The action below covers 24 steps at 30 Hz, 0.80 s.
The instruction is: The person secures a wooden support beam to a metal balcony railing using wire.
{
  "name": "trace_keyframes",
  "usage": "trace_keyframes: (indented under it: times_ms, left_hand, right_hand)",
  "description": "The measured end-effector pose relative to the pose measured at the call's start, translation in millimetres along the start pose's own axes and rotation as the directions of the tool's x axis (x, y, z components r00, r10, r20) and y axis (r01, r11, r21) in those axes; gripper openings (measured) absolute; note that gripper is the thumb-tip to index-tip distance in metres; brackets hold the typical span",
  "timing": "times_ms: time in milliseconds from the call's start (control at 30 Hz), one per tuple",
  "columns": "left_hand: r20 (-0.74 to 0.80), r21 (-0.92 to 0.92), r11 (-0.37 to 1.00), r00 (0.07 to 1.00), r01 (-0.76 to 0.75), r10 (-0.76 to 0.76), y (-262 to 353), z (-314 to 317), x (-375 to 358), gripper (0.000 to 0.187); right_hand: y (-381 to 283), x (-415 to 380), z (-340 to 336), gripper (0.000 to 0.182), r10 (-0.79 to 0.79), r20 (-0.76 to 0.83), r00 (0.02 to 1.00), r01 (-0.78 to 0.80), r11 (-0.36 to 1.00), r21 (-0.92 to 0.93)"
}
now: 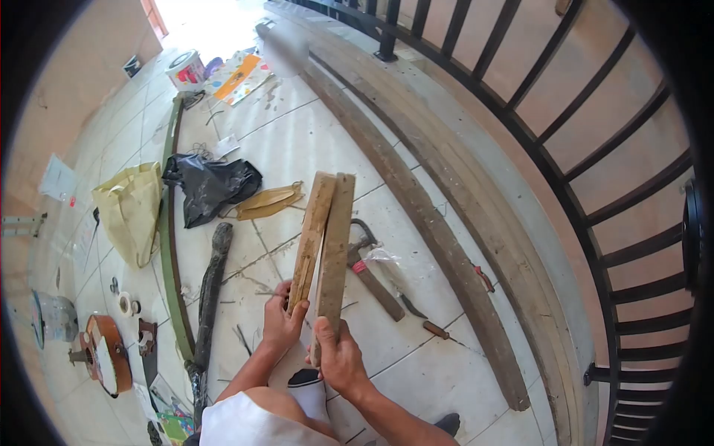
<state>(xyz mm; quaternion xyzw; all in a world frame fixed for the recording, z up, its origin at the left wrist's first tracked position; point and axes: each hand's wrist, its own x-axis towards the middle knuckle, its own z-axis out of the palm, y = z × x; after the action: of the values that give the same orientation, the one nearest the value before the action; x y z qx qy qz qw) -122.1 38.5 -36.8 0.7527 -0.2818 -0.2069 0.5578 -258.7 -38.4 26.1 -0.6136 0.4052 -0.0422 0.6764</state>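
Holding, left hand [282, 321]: the left board [315, 223], fingers curled round its outer edge, thumb pressed on the near face.
Holding, right hand [341, 358]: the right board [336, 245], thumb laid up its face, fingers bent round the lower end.
Boards: above the floor [387, 349], in front of the body; upper ends together, lower parts split by a narrow wedge of space. Low grips probably leave the tops free to meet, with 1 hand steering each board.
Strip [306, 279]: along the left board, above the thumb; whether loose or part of the wood, I cannot tell.
Hammer [378, 291]: on the floor beyond the right board, likely kept within reach; the board may cover some of its head.
Blade [409, 305]: dark, curved, near the hammer, apparently joined to the wooden handle [436, 329]; the joint is unclear.
Beams: 1 long beam [424, 215] lies right of the work, 1 green beam [170, 260] left, perhaps to leave working space between.
Black bag [212, 187]: crumpled beside the green beam, contents hidden.
Guitar [108, 357]: far left; neck hard to follow.
Blur [282, 48]: masks the long beam's far end.
Fingertips: mostly hidden behind the wood.
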Motion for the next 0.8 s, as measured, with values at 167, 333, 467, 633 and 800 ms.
trace_keyframes:
  times_ms: [167, 333, 467, 633, 800]
  left_hand:
    - [-0.028, 0.024, 0.992, 0.992, -0.122, 0.123, -13.3, -17.2, 20.6, 0.058]
    - [0.068, 0.028, 0.997, 0.995, -0.069, 0.067, 21.4, -14.4, 18.3, 0.063]
    - [0.255, -0.395, 0.894, 0.96, 0.213, -0.117, 42.6, -12.6, 18.4, 0.068]
    - [0.357, -0.296, 0.905, 0.914, 0.307, -0.193, 34.2, -6.6, 17.7, 0.07]
    - [0.352, -0.228, 0.932, 0.916, 0.282, -0.192, 44.9, -9.6, 9.2, 0.077]
  right_hand:
    - [-36.9, -15.2, -15.2, 0.052, -0.016, 0.212, 0.977, -0.034, 0.974, 0.226]
    - [-12.6, 12.8, -28.1, 0.059, -0.193, 0.373, 0.908, -0.019, 0.868, 0.496]
    - [-27.4, 8.9, -23.7, 0.06, -0.285, 0.314, 0.905, -0.067, 0.636, 0.769]
    - [-12.9, 18.6, -25.9, 0.055, -0.263, 0.349, 0.9, -0.172, 0.521, 0.836]
    - [-7.5, 15.0, -38.2, 0.055, -0.285, 0.426, 0.859, -0.213, 0.557, 0.803]
